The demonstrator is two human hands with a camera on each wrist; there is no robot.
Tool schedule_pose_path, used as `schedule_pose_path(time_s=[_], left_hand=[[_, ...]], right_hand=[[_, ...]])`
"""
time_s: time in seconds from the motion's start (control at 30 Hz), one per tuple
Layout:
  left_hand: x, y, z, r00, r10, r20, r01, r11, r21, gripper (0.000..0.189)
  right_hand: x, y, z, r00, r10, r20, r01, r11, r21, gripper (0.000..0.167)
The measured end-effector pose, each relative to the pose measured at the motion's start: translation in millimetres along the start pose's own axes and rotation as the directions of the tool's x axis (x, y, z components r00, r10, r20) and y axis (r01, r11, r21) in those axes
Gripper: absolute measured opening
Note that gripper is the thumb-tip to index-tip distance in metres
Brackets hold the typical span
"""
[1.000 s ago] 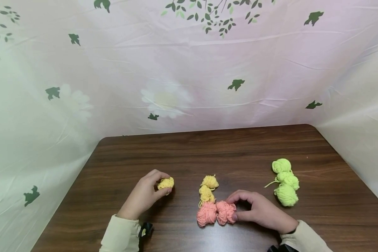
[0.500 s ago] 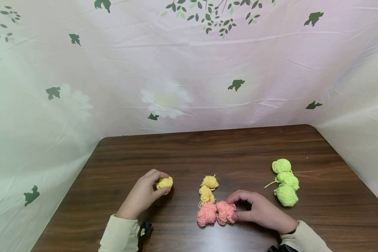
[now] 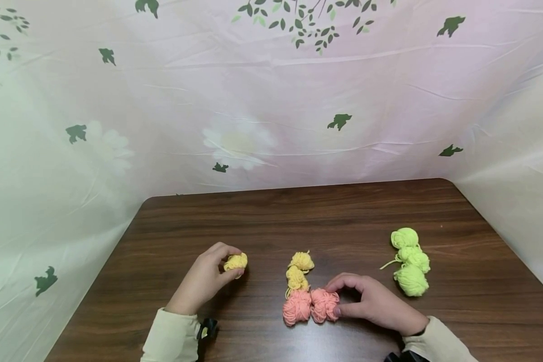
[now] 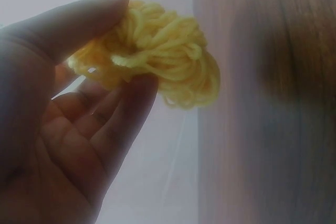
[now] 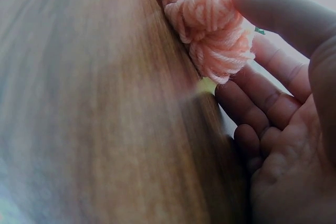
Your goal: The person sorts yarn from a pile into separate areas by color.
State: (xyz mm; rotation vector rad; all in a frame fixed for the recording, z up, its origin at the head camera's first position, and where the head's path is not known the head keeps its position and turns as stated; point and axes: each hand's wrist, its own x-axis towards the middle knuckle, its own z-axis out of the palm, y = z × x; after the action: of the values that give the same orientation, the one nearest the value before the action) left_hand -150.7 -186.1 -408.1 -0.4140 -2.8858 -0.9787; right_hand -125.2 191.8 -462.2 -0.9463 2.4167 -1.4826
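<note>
My left hand [image 3: 201,281] pinches a small yellow yarn ball [image 3: 236,262] between thumb and fingers, left of the other yarn. In the left wrist view this yellow ball [image 4: 168,56] shows loose loops, and a dark shadow lies on the tabletop beyond it. With thumb and fingertips, my right hand [image 3: 373,304] holds the right-hand pink yarn ball [image 3: 324,305] on the table. A second pink ball [image 3: 297,307] sits right beside it. Two more yellow balls, a far one [image 3: 301,260] and a near one [image 3: 296,278], line up behind the left pink ball.
Several lime-green yarn balls [image 3: 411,280] form a column at the right, with a loose strand trailing left. All rest on a dark wood table [image 3: 253,216]. A pale printed cloth [image 3: 280,100] hangs behind the table and along its sides.
My left hand has drifted very slightly left and away from me with the yellow yarn ball. My right hand and the other yarn balls have stayed put.
</note>
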Motion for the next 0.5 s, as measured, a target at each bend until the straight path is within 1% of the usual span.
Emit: schedule_pose_path(time_s=[0.27, 0.5], left_hand=[[0.9, -1.0, -1.6, 1.000, 0.016, -0.016, -0.016, 1.000, -0.002, 0.033], [1.0, -2.5, -2.3, 1.000, 0.010, -0.002, -0.010, 1.000, -0.009, 0.032]], right_hand=[[0.0, 0.3, -0.3, 1.000, -0.012, 0.000, 0.012, 1.000, 0.008, 0.027], [-0.2, -0.6, -0.7, 1.000, -0.015, 0.004, 0.015, 1.000, 0.010, 0.026]])
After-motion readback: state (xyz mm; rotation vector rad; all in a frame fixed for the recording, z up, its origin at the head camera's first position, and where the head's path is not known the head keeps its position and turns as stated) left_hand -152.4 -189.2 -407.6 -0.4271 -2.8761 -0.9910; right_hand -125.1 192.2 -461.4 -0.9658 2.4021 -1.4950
